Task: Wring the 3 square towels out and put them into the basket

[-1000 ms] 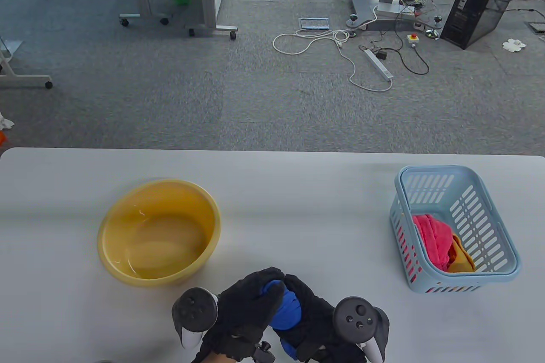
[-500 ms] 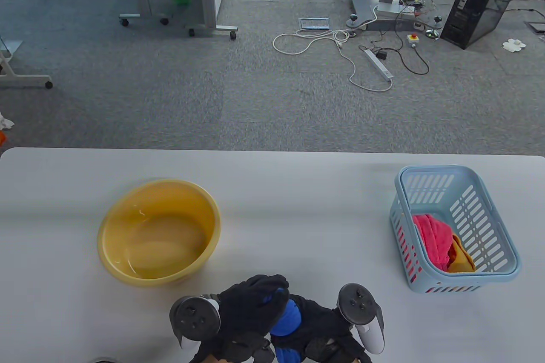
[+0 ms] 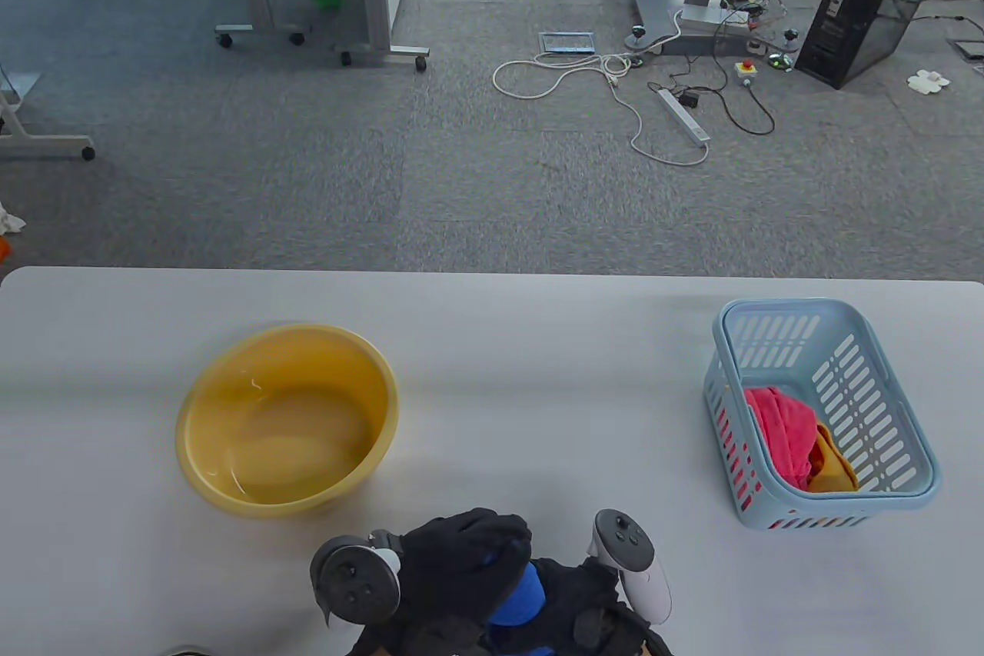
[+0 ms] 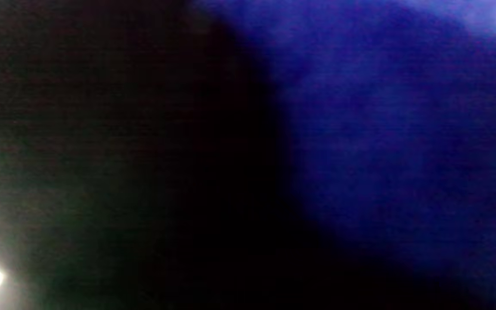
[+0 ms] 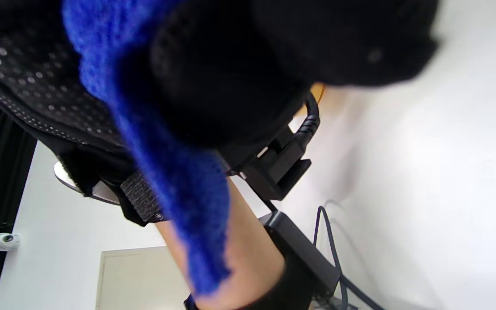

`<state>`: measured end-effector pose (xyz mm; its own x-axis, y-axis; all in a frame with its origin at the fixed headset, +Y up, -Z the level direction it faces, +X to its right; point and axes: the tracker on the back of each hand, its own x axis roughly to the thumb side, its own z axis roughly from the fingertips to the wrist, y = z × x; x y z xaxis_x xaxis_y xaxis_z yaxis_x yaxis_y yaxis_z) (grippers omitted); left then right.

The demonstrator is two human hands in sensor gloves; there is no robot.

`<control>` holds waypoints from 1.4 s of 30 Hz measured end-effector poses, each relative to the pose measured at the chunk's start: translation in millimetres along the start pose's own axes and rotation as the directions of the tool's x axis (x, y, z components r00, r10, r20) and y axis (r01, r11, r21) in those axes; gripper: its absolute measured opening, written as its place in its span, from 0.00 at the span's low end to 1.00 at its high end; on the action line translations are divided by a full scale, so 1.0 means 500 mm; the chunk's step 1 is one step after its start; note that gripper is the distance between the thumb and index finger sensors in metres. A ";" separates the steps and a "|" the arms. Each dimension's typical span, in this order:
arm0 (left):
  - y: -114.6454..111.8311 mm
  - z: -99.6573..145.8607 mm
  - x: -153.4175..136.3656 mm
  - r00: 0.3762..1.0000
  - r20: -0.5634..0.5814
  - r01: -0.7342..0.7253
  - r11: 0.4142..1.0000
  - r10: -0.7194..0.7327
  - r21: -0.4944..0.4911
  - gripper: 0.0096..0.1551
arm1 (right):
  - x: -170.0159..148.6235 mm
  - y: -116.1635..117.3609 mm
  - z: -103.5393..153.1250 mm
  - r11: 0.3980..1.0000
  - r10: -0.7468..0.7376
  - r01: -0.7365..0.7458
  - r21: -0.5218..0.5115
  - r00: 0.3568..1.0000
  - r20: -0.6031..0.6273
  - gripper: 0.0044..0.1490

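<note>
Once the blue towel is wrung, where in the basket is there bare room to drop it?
The far half of the basket is bare. The near half is crowded by the pink towel and orange towel. Open table lies between the yellow basin and basket for passing the blue towel.

**Nothing to read**

I can make out no readable text, label, brand, number or sign anywhere. The computer tower (image 3: 869,6) on the floor has a pale strip down its front, but it is too small for me to read. My left wrist view is only dark blur and blue.
</note>
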<state>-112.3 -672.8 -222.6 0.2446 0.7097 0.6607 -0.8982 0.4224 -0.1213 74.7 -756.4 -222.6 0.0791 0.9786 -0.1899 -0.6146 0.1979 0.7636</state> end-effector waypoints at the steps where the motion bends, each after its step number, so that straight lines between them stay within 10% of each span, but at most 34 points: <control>1: 0.000 -0.001 0.000 1.000 -0.005 -0.006 1.000 0.006 -0.007 0.27 | -0.002 0.001 -0.002 1.000 -0.010 0.010 0.010 1.000 0.001 0.45; 22: -0.013 -0.011 -0.018 0.968 -0.041 -0.252 0.958 0.248 -0.137 0.24 | -0.031 0.027 -0.025 0.965 -0.177 0.170 0.201 0.984 0.016 0.42; 42: -0.012 0.014 -0.040 0.966 -0.198 -0.175 0.984 0.167 -0.022 0.29 | 0.032 -0.025 0.027 0.928 0.329 -0.332 -0.169 0.943 -0.046 0.50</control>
<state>-114.4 -693.5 -230.1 0.1584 0.8678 0.4710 -0.9189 0.3041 -0.2512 94.2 -742.5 -227.0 -0.1633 0.9856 0.0438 -0.7290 -0.1505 0.6678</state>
